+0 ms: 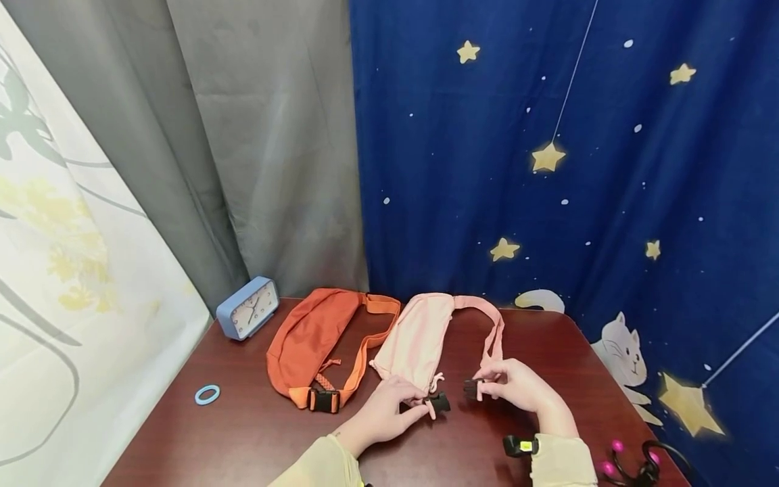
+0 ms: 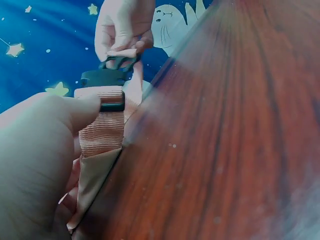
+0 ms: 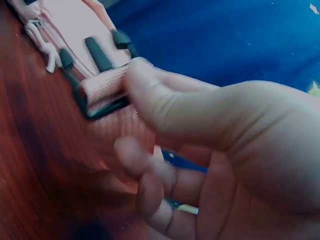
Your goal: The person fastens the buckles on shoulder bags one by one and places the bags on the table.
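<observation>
A pink waist bag (image 1: 416, 338) lies on the table, its black side-release buckle undone. My left hand (image 1: 389, 409) pinches the webbing at the socket half (image 1: 439, 403), thumb on top in the left wrist view. Facing it across a small gap, the pronged half (image 1: 470, 388) is held by my right hand (image 1: 526, 392) between thumb and fingers. Its prongs (image 3: 97, 54) point towards the bag in the right wrist view. From the right hand the pink strap (image 1: 496, 331) loops back to the bag's far end.
An orange-red waist bag (image 1: 316, 331) with its black buckle (image 1: 324, 400) fastened lies left of the pink one. Further left are a blue alarm clock (image 1: 248, 308) and a light-blue ring (image 1: 207, 394). A black wiry object with pink balls (image 1: 646, 470) is at the right edge; curtains hang behind.
</observation>
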Tool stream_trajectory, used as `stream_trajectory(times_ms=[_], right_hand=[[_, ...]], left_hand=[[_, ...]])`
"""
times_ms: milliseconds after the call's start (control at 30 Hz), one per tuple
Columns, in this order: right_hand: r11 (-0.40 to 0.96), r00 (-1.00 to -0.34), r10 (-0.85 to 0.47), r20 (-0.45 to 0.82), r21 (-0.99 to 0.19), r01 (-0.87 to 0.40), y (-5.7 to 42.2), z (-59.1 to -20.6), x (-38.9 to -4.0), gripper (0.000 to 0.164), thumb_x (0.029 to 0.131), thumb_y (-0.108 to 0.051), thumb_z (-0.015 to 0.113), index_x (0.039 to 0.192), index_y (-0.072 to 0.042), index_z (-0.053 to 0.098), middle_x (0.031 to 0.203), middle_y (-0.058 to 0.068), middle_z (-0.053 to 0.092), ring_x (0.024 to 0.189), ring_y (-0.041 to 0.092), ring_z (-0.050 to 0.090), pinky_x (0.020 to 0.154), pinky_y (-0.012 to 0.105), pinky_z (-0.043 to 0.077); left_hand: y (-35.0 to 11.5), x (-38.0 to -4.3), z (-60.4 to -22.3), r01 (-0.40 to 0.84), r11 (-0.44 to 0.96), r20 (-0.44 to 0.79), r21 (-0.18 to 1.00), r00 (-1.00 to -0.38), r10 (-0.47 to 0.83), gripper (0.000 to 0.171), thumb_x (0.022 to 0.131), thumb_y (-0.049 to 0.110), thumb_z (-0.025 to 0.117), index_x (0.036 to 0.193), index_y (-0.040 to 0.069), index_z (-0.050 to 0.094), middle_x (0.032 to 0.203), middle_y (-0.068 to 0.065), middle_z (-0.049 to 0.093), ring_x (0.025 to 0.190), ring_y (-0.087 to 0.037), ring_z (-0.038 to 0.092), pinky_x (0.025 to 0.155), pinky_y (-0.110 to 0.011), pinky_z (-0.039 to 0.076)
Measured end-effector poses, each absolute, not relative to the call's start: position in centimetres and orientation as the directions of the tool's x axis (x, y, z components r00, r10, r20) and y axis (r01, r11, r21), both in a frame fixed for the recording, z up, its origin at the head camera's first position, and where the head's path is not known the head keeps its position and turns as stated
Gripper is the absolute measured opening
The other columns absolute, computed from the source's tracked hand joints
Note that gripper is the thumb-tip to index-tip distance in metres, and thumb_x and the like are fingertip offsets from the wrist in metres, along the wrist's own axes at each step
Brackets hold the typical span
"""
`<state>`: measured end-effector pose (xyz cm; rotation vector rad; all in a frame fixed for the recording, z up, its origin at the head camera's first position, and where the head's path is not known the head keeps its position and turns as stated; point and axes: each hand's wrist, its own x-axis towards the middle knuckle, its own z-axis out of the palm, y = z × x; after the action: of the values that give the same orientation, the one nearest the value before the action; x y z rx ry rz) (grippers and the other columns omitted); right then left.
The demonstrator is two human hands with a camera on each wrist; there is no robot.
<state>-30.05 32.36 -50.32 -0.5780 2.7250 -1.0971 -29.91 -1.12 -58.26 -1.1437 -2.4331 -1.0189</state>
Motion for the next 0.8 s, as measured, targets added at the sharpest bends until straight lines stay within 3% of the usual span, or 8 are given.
stream_trajectory(times_ms=[133, 267, 500, 800], right_hand=[[0.602, -0.910, -0.415, 0.011, -0.746, -0.284, 31.3, -50.6, -30.4, 0.014, 0.102, -0.017, 0.078, 0.114, -0.012, 0.082, 0.093, 0.009, 0.082, 0.073, 0.024, 0.073, 0.067, 0.025, 0.057], [0.562, -0.893, -0.448, 0.025, -0.770, -0.303, 30.5, -51.0, -30.6, 0.017, 0.105, -0.011, 0.073, 0.119, -0.006, 0.080, 0.090, 0.014, 0.081, 0.070, 0.024, 0.073, 0.065, 0.026, 0.057], [0.575, -0.888, -0.453, 0.076, -0.737, -0.356, 29.5, -51.5, -31.0, 0.017, 0.107, -0.013, 0.070, 0.121, -0.011, 0.081, 0.075, 0.005, 0.075, 0.066, 0.021, 0.071, 0.066, 0.026, 0.056], [0.552, -0.873, -0.472, 0.125, -0.730, -0.403, 28.1, -51.5, -31.0, 0.017, 0.106, -0.012, 0.072, 0.120, -0.011, 0.082, 0.077, 0.014, 0.074, 0.066, 0.026, 0.070, 0.064, 0.025, 0.054]], left_hand=[[-1.2, -29.9, -58.0, 0.719, 0.435, 0.468, 0.542, -0.688, 0.555, 0.011, 0.105, 0.034, 0.075, 0.106, 0.025, 0.082, 0.092, 0.014, 0.075, 0.101, -0.006, 0.064, 0.095, -0.031, 0.051], [-1.1, -30.0, -57.9, 0.686, 0.441, 0.438, 0.580, -0.718, 0.542, 0.011, 0.106, 0.033, 0.074, 0.107, 0.026, 0.083, 0.093, 0.014, 0.075, 0.100, -0.005, 0.063, 0.094, -0.029, 0.050], [-1.1, -29.9, -57.7, 0.674, 0.450, 0.431, 0.586, -0.729, 0.532, 0.013, 0.106, 0.031, 0.073, 0.100, 0.025, 0.082, 0.085, 0.016, 0.072, 0.095, -0.004, 0.059, 0.089, -0.027, 0.045], [-1.1, -29.9, -57.9, 0.672, 0.453, 0.434, 0.585, -0.732, 0.526, 0.013, 0.106, 0.033, 0.073, 0.099, 0.025, 0.081, 0.083, 0.017, 0.070, 0.094, -0.004, 0.057, 0.089, -0.027, 0.044]])
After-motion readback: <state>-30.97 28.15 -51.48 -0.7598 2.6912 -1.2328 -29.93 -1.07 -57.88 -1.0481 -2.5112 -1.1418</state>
